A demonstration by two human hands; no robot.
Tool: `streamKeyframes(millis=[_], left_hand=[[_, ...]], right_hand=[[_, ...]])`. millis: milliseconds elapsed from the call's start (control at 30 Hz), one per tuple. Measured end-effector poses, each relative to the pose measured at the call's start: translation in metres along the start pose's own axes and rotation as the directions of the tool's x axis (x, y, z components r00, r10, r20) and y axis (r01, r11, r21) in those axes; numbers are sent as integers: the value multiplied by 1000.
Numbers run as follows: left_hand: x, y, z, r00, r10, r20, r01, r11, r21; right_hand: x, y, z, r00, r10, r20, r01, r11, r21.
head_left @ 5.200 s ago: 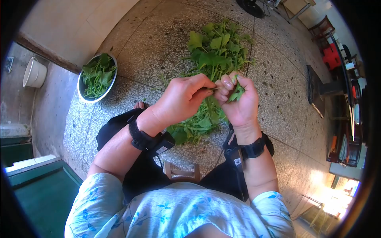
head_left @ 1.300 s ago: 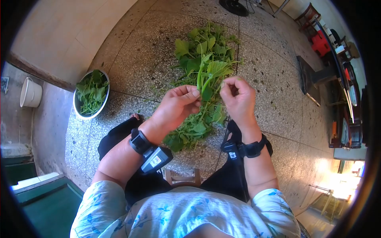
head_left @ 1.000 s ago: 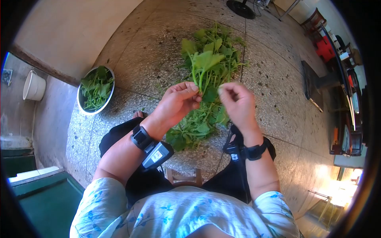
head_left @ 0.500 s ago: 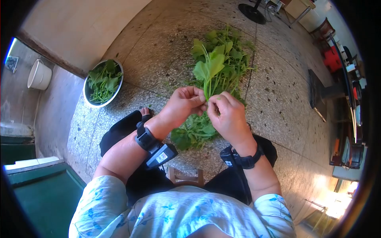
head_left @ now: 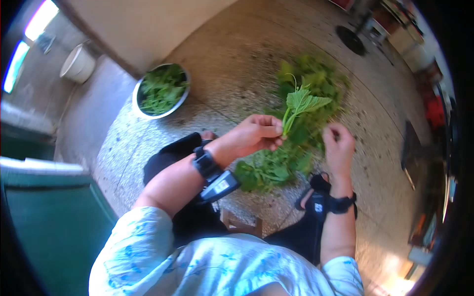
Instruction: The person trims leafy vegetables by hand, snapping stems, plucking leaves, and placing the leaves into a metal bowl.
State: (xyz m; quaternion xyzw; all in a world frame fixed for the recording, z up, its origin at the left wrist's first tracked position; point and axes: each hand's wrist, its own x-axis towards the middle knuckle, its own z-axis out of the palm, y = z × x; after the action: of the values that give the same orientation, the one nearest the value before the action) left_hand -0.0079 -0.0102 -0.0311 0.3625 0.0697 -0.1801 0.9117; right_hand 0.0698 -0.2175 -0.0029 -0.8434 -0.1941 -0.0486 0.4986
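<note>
My left hand pinches the cut end of a leafy green stem, its leaf and a thin curling tendril pointing up and away. Off to the right, my right hand is apart from the stem, thumb and fingertips pressed together; anything between them is too small to make out. Behind and below both hands, a long pile of leafy greens lies loose on the floor. A nearer bunch of greens sits just under my left hand.
A metal basin holding greens stands on the speckled floor at the left. Beyond it is a white bucket. A green panel is at lower left. A round black stand base stands at the far right.
My right hand has pulled away rightward from the stem, which stays in my left hand. The view has shifted, so the basin and pile now appear farther right.
</note>
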Motion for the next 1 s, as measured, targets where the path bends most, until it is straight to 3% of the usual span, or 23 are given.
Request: streamKeyframes(millis=[33, 100, 133, 167, 233, 267, 333, 367, 467, 633, 867, 933, 967, 1000], left_hand=[[-5, 3, -14, 999, 33, -40, -33, 999, 9], [-10, 16, -39, 950, 252, -184, -258, 966, -8], [-15, 28, -48, 862, 373, -343, -384, 923, 41], [-19, 40, -76, 810, 467, -355, -480, 875, 55], [-33, 64, -97, 541, 465, -701, -621, 783, 41], [-37, 65, -102, 524, 477, -705, -630, 774, 56], [-36, 65, -106, 349, 445, -825, -606, 779, 163], [-31, 56, -115, 452, 502, -737, -565, 801, 199], [-20, 39, -74, 632, 470, -616, -451, 870, 200], [-4, 22, -45, 833, 356, -424, -280, 931, 233], [4, 9, -37, 927, 210, -310, -118, 949, 291], [0, 9, -31, 943, 192, -273, -90, 934, 346], [4, 6, -35, 948, 183, -259, -99, 947, 307], [4, 6, -32, 939, 198, -280, -81, 921, 380]], right_hand=[[-3, 7, -3, 998, 40, 42, -44, 996, 78], [-4, 5, -4, 995, 40, 89, -52, 989, 141], [-5, 4, -5, 990, 94, 108, -109, 984, 143], [-7, 5, -5, 981, 150, 123, -167, 975, 145], [-9, 5, -3, 981, 139, 137, -157, 979, 131], [-10, 6, -1, 980, 140, 140, -155, 982, 108], [-10, 9, 2, 981, 122, 149, -137, 986, 91], [-10, 9, 4, 982, 121, 148, -131, 989, 64], [-9, 9, 9, 980, 127, 156, -138, 989, 62], [-10, 17, 10, 980, 75, 187, -78, 997, 10], [-14, 11, 5, 929, 256, 266, -281, 958, 61], [-15, 24, 0, 891, 259, 372, -310, 947, 83], [-17, 18, -4, 904, 225, 363, -273, 958, 86], [-15, 27, -8, 922, 179, 343, -212, 975, 62]])
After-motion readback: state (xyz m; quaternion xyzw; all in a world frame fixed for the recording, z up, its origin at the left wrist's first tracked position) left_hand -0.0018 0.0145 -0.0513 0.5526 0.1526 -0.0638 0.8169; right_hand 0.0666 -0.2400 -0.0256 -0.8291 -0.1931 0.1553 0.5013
